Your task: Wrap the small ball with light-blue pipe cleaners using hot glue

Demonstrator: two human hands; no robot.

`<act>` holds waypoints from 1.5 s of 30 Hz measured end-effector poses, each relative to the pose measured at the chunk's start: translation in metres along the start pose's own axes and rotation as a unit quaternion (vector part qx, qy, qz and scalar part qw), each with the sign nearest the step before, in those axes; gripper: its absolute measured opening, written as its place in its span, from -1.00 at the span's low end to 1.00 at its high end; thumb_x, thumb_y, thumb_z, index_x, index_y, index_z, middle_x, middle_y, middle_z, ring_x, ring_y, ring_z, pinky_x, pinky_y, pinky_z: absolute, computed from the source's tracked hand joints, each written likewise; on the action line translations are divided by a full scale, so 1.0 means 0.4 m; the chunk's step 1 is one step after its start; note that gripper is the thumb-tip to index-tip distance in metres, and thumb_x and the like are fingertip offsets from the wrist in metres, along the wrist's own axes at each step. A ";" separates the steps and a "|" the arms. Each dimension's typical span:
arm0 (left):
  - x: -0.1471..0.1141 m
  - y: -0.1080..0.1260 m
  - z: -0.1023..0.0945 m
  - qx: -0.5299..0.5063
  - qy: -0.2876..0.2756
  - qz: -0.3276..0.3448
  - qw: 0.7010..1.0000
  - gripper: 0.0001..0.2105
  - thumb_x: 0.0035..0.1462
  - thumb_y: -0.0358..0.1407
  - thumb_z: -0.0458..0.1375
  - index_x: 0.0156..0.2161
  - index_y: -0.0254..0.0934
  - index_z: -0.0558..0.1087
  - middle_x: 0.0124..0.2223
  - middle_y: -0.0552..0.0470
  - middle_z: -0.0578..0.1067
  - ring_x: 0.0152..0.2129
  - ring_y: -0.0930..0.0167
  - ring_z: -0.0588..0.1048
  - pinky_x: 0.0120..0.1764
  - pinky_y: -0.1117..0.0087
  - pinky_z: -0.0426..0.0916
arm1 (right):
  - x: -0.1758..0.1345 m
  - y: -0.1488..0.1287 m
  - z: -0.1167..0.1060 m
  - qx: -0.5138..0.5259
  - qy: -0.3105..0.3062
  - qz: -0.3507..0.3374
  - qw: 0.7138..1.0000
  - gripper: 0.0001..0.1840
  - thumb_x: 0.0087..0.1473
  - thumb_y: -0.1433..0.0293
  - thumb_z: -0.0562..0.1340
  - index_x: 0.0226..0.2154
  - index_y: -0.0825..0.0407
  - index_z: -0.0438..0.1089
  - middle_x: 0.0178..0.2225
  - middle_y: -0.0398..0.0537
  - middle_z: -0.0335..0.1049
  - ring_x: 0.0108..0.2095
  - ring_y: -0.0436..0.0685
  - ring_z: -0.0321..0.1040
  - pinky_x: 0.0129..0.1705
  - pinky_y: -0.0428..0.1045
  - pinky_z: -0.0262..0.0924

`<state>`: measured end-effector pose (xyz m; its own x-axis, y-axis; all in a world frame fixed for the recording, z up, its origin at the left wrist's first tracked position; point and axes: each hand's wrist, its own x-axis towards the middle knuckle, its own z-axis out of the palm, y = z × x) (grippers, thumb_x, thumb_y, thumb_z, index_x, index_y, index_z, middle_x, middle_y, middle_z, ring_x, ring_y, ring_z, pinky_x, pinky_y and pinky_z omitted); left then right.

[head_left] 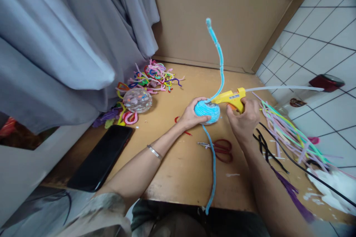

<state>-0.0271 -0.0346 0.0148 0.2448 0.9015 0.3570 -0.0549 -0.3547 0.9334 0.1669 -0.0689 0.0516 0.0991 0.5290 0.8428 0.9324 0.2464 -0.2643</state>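
Observation:
My left hand (pixel 191 114) is closed around a ball wrapped in light-blue pipe cleaner (pixel 208 112). One loose blue end (pixel 221 59) rises up from the top of the ball, and another (pixel 214 170) hangs down past the table's front edge. In my right hand (pixel 246 118) is a yellow glue gun (pixel 229 98), gripped by its handle with a long clear glue stick (pixel 283 88) poking out the back. Its nozzle points at the top of the ball; whether it touches I cannot tell. Red-handled scissors (pixel 222 150) lie below the ball, partly behind the hanging strand.
On the left are a black phone (pixel 100 159), a clear speckled ball (pixel 137 100) and a heap of coloured pipe cleaner pieces (pixel 155 76). Straight pastel pipe cleaners (pixel 289 129), a black cord (pixel 306 172) and white tissue (pixel 336 185) are at right, near a jar with a dark-red lid (pixel 326 82).

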 end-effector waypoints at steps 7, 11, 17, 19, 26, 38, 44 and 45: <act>0.000 0.003 -0.001 0.004 -0.001 -0.006 1.000 -0.32 -0.25 -0.27 0.40 0.06 -0.29 0.35 0.08 -0.11 0.44 0.00 0.24 0.43 0.07 0.27 0.32 | 0.007 0.002 -0.004 0.017 0.005 -0.016 1.000 -0.73 0.01 0.26 0.26 -0.23 0.00 0.28 -0.25 0.05 0.32 -0.19 0.25 0.31 -0.14 0.13 0.23; 0.000 0.000 -0.001 0.001 -0.003 -0.007 1.000 -0.32 -0.25 -0.26 0.40 0.06 -0.27 0.35 0.08 -0.10 0.44 0.01 0.23 0.43 0.07 0.27 0.31 | 0.010 0.004 -0.007 0.025 0.000 -0.026 0.999 -0.74 0.01 0.28 0.25 -0.23 0.00 0.28 -0.25 0.05 0.33 -0.18 0.25 0.31 -0.14 0.14 0.23; 0.000 -0.002 -0.001 0.000 -0.003 -0.008 1.000 -0.32 -0.25 -0.26 0.40 0.06 -0.26 0.36 0.09 -0.10 0.44 0.01 0.23 0.43 0.08 0.26 0.32 | 0.017 0.004 -0.011 0.018 -0.003 -0.030 0.999 -0.76 0.00 0.28 0.24 -0.25 -0.02 0.28 -0.28 0.02 0.33 -0.21 0.24 0.31 -0.15 0.14 0.23; 0.000 0.000 -0.002 0.004 -0.003 -0.007 1.000 -0.33 -0.25 -0.27 0.41 0.06 -0.26 0.36 0.09 -0.10 0.44 0.01 0.23 0.43 0.08 0.25 0.32 | 0.019 0.003 -0.012 0.016 -0.004 -0.029 0.999 -0.76 -0.01 0.27 0.25 -0.26 -0.02 0.28 -0.29 0.01 0.33 -0.22 0.24 0.31 -0.16 0.14 0.23; 0.001 0.000 -0.001 -0.003 0.003 -0.004 1.000 -0.31 -0.27 -0.27 0.41 0.06 -0.29 0.36 0.08 -0.12 0.44 0.02 0.21 0.43 0.09 0.23 0.31 | 0.023 0.004 -0.016 0.028 -0.005 -0.031 0.999 -0.77 -0.03 0.28 0.25 -0.29 -0.02 0.28 -0.31 0.00 0.33 -0.24 0.23 0.31 -0.17 0.12 0.22; 0.002 -0.008 -0.002 -0.014 -0.005 -0.015 1.000 -0.29 -0.27 -0.26 0.42 0.08 -0.26 0.35 0.10 -0.11 0.45 0.00 0.23 0.44 0.06 0.26 0.34 | 0.018 -0.002 -0.015 0.015 0.004 -0.017 1.000 -0.78 -0.02 0.31 0.24 -0.26 -0.02 0.29 -0.30 0.00 0.32 -0.22 0.23 0.30 -0.18 0.11 0.23; 0.001 0.001 -0.004 -0.007 -0.006 -0.015 1.000 -0.30 -0.28 -0.27 0.42 0.06 -0.28 0.36 0.10 -0.11 0.45 0.03 0.22 0.43 0.08 0.27 0.32 | 0.018 -0.001 -0.016 0.042 0.006 -0.019 0.999 -0.77 -0.03 0.31 0.25 -0.26 0.00 0.30 -0.30 0.01 0.31 -0.23 0.22 0.29 -0.20 0.11 0.24; 0.001 0.002 -0.004 -0.009 -0.007 -0.014 1.000 -0.30 -0.28 -0.27 0.42 0.06 -0.28 0.36 0.10 -0.11 0.45 0.03 0.22 0.43 0.08 0.27 0.32 | 0.018 0.000 -0.017 0.042 0.005 -0.015 0.999 -0.77 -0.03 0.31 0.25 -0.26 0.00 0.31 -0.30 0.00 0.31 -0.23 0.21 0.29 -0.20 0.10 0.24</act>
<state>-0.0287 -0.0343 0.0156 0.2598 0.9077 0.3295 -0.0642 -0.3243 0.9438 0.1698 -0.0705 0.0609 0.0758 0.5126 0.8553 0.9027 0.3290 -0.2772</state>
